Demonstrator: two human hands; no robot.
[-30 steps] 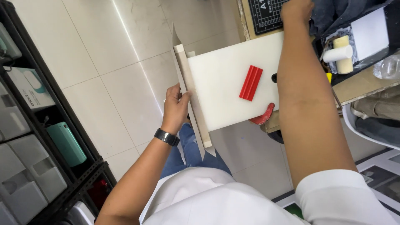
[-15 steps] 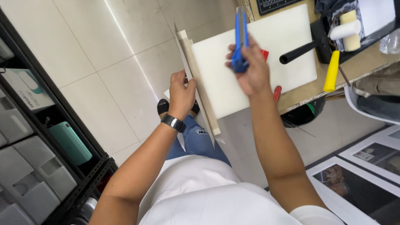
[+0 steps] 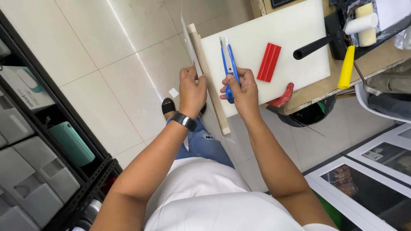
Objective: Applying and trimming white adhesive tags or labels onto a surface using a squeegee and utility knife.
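A white board [image 3: 295,64] lies on a workbench, with a pale wooden strip [image 3: 209,72] running along its near edge. My left hand [image 3: 191,92] grips that edge and a thin clear film [image 3: 188,40] that sticks out past it. A blue utility knife [image 3: 228,64] is held in my right hand [image 3: 243,90], with its blade end pointing away from me over the board. On the board beside the knife lies a red ribbed block [image 3: 269,62]. A dark watch [image 3: 185,120] sits on my left wrist.
A paint roller with a black handle [image 3: 319,45] and a yellow-handled tool [image 3: 346,66] lie at the board's right edge. A red clamp [image 3: 283,95] grips the bench. Black shelving [image 3: 55,141] with grey bins stands at left. Framed pictures [image 3: 376,179] lie on the floor at right.
My right hand came back from the bench's far side with the blue knife, raised it, then brought it down near the board's edge. My left hand stayed on the strip.
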